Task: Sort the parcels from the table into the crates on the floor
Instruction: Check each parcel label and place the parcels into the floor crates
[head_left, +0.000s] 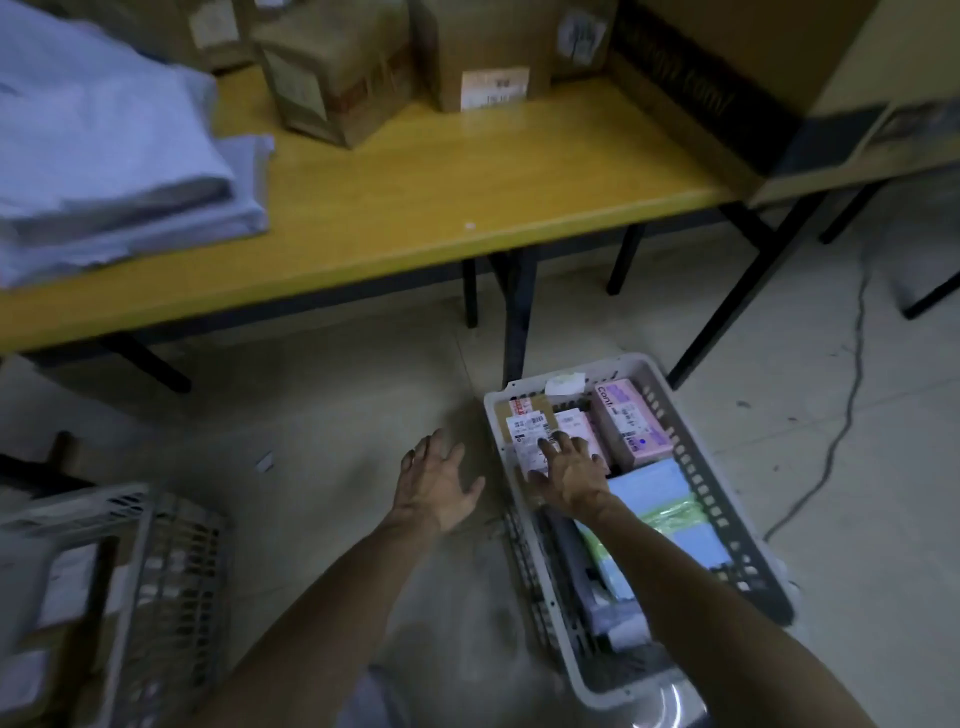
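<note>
A white slotted crate (737, 525) stands on the floor at the right, holding several parcels. My right hand (571, 475) lies inside it with fingers spread flat on a small labelled parcel (527, 428) at the crate's far left end. A pink box (631, 423) lies beside it, and a pale blue parcel with green tape (670, 512) sits nearer to me. My left hand (436, 480) hovers open above the floor just left of the crate, holding nothing. On the yellow table (415, 208) stand brown cardboard boxes (332, 78) and a stack of grey-blue mailer bags (98, 156).
A second slotted crate (156, 587) with parcels stands on the floor at the lower left. Black table legs (519, 317) rise just behind the right crate. A cable (852, 395) trails across the floor at the right. A large cardboard box (727, 67) sits at the table's right end.
</note>
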